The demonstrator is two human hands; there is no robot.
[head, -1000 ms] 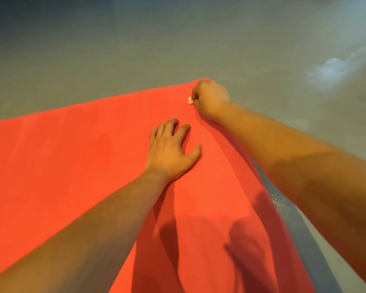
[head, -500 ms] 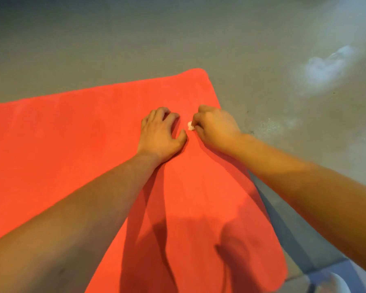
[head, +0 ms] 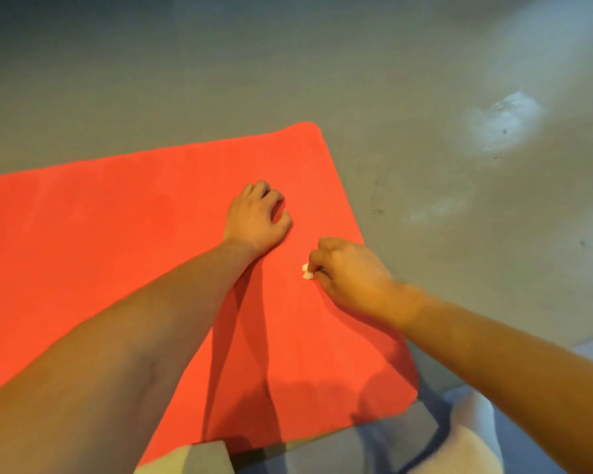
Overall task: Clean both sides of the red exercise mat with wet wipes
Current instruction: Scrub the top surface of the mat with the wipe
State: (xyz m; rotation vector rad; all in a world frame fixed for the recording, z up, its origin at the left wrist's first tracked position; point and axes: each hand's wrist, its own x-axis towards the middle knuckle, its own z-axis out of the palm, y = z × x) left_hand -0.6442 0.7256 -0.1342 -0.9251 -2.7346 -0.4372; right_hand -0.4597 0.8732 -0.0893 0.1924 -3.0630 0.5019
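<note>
Grey floor (head: 425, 80) lies under the red mat (head: 100, 234), which runs long to the left. On it rests the left hand (head: 255, 218), fingers bent, holding nothing. Just beside it, a small white wipe (head: 306, 272) is pinched in the right hand (head: 351, 273), near the mat's right end.

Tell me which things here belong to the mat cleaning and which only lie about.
For the job: red mat, wet wipe pinched in the right hand, left hand resting on the mat.
Lying about: grey floor, pale patch on it.
</note>
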